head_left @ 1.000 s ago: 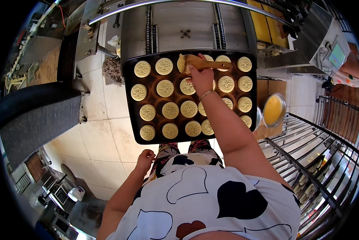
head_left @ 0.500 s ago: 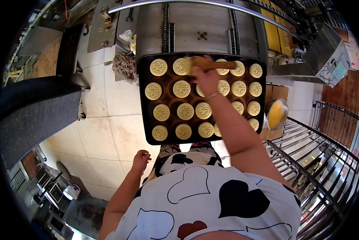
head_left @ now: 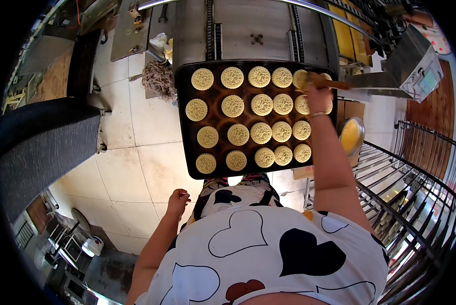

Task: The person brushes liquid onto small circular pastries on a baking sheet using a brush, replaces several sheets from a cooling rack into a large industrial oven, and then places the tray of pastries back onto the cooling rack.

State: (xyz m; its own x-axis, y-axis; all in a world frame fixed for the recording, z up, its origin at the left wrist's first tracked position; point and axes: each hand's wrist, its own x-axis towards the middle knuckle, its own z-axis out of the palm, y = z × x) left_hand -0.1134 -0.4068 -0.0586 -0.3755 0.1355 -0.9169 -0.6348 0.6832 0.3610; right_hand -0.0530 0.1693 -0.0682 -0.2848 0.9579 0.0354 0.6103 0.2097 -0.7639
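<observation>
A dark baking tray (head_left: 222,91) bears rows of round, pale yellow pastries (head_left: 261,104) with stamped patterns and scalloped edges. My right hand (head_left: 319,96) is over the tray's far right part, closed round a pastry brush (head_left: 334,84) by its wooden handle. The brush lies crosswise, its head to the left over a pastry in the far row; blur hides whether the bristles touch it. My right hand and forearm cover part of the rightmost column. Low at my left side, away from the tray, my left hand (head_left: 178,202) hangs with fingers curled in and nothing visible in them.
Beyond the tray is a metal machine bed (head_left: 258,25) with chains and a steel bar (head_left: 319,11) across it. At right stand a metal bowl of yellow liquid (head_left: 351,136) and a black rack (head_left: 390,203). A mop head (head_left: 158,80) is left of the tray.
My right hand with the brush has swept rightward along the far row. The tray appears slightly higher in view. My left hand has barely moved.
</observation>
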